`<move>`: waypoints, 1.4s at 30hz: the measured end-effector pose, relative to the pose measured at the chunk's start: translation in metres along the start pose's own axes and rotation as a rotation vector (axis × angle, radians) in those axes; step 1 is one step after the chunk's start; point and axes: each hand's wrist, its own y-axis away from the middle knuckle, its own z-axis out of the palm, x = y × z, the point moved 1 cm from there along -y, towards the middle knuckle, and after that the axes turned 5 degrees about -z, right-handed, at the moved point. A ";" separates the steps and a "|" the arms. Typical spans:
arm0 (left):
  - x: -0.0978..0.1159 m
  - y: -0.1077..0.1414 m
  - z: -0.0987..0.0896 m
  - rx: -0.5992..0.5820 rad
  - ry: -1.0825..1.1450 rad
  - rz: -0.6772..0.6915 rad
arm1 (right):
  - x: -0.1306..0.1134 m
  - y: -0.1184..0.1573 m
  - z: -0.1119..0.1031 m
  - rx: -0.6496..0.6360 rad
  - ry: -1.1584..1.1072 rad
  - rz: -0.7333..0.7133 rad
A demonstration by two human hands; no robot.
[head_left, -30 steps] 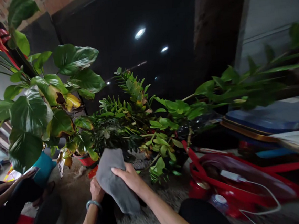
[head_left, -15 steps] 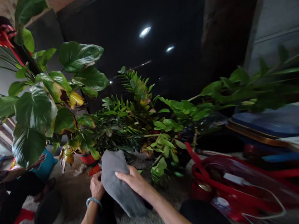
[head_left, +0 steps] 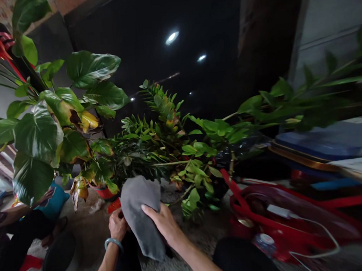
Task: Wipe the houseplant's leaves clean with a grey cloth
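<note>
A grey cloth (head_left: 141, 214) is draped over something I cannot make out, low in the middle of the view. My right hand (head_left: 163, 222) presses flat on the cloth's right side, fingers spread over it. My left hand (head_left: 117, 225), with a pale bracelet at the wrist, grips under the cloth's left edge. Just behind the cloth stands a leafy green plant (head_left: 157, 150) with many small leaves.
A big-leaved plant (head_left: 42, 129) fills the left. A red tub (head_left: 269, 220) with a white cable sits at the right. A dark round pot (head_left: 59, 260) lies at lower left. Another person's arm and dark clothing (head_left: 13, 232) are at the far left.
The cloth has shifted slightly up and bunched wider at its top. My right hand slid a little lower and rightward on it. The person at the left moved an arm.
</note>
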 end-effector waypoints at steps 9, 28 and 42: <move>0.001 -0.001 0.009 0.004 -0.023 0.059 | -0.005 -0.032 0.015 -0.136 -0.056 -0.038; 0.038 0.107 0.025 -0.435 1.224 -0.169 | 0.043 0.030 -0.024 -0.136 -0.130 0.081; 0.054 0.111 0.023 -0.448 1.410 -0.486 | 0.023 0.021 -0.034 -0.301 0.128 -0.231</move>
